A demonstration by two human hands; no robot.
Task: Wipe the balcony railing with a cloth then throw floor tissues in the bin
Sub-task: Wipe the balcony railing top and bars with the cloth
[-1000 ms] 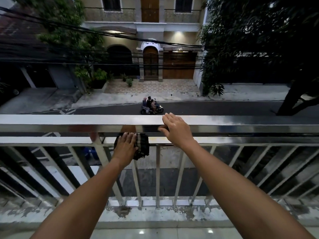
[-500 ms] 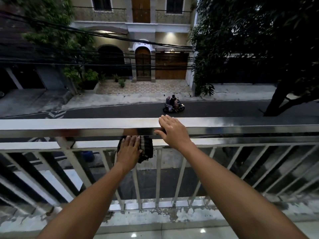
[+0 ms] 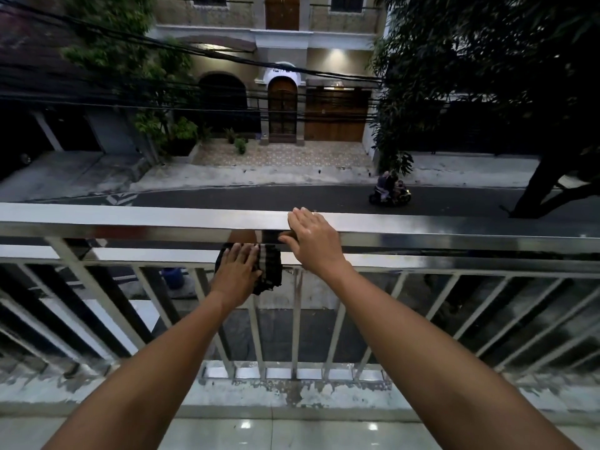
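Observation:
A shiny steel balcony railing (image 3: pixel 130 222) runs across the view, with a lower rail (image 3: pixel 454 264) and slanted bars beneath. My left hand (image 3: pixel 238 274) presses a dark striped cloth (image 3: pixel 271 271) flat against the lower rail near the middle. My right hand (image 3: pixel 313 240) rests on the top rail just right of the cloth, fingers over the top and thumb under the edge. No tissues or bin are in view.
A stained concrete ledge (image 3: pixel 292 394) carries the railing's base, with glossy floor tiles (image 3: pixel 292 433) in front. Beyond the railing lie a street, a motorbike (image 3: pixel 389 194), a house and trees.
My left hand and the cloth have stayed on the lower rail, shifting slightly right. My right hand keeps its hold on the top rail. The motorbike has ridden to the right.

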